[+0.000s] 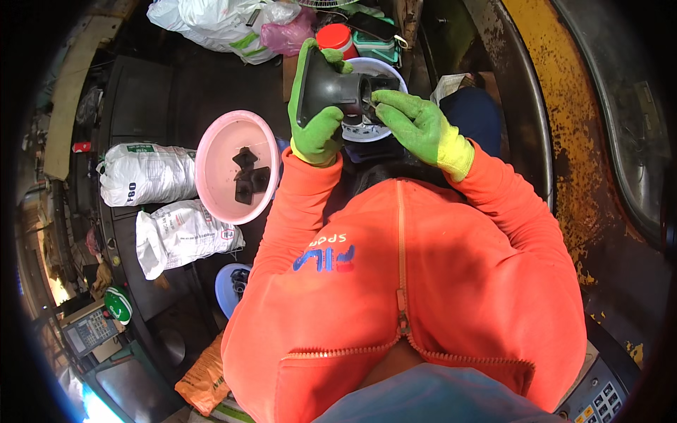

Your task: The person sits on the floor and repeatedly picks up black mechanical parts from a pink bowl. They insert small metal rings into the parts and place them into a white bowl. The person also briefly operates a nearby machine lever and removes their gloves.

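A black plastic part with a wide flared flange and a round tubular neck is held up in front of me. Green-gloved, my left hand wraps around the flange, thumb on the near side. My right hand, in a matching glove with a yellow cuff, is at the neck's open end. Its thumb and fingers are pinched together there; whatever they hold is too small to make out. Beneath the part stands a pale basin with dark pieces in it, mostly hidden by my hands.
To the left is a pink basin containing several black parts. White sacks lie beside it. A smaller blue basin sits nearer me. Beyond are a red-lidded container and plastic bags. Yellow rusty machinery borders the right.
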Available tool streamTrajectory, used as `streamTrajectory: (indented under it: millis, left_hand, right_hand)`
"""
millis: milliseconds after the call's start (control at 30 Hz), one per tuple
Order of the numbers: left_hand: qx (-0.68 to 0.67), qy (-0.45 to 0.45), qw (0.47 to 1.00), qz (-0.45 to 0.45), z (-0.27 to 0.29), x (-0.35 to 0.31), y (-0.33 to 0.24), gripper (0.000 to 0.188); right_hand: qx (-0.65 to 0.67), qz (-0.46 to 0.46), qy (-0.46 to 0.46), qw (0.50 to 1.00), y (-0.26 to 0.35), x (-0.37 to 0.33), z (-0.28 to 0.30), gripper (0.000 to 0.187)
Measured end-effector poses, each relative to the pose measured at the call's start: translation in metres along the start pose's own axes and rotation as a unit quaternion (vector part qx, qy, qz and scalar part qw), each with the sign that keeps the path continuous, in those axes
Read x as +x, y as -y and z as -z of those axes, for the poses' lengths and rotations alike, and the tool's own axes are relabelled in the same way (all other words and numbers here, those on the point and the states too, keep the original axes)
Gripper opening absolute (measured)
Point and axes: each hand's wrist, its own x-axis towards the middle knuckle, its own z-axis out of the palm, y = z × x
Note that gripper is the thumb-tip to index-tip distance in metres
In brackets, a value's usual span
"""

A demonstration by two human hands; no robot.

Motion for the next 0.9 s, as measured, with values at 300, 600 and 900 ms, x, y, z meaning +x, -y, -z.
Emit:
streamTrajectory:
  millis: [300,600,900]
  left_hand:
    - [0.29,0.025,0.946,-0.144,0.0,0.001,-0.006,0.095]
    - [0.391,0.064,0.886,-0.243,0.016,0.007,-0.007,0.086]
    - [0.156,-0.167,0.973,0.015,0.097,-0.058,-0.01,0.077]
  right_hand:
    - [0.16,-0.199,0.036,0.966,0.028,0.0,0.001,0.034]
    - [0.433,-0.35,0.13,0.821,0.052,0.001,0.013,0.027]
    - [0.332,-0.245,0.007,0.911,-0.047,0.06,0.029,0.022]
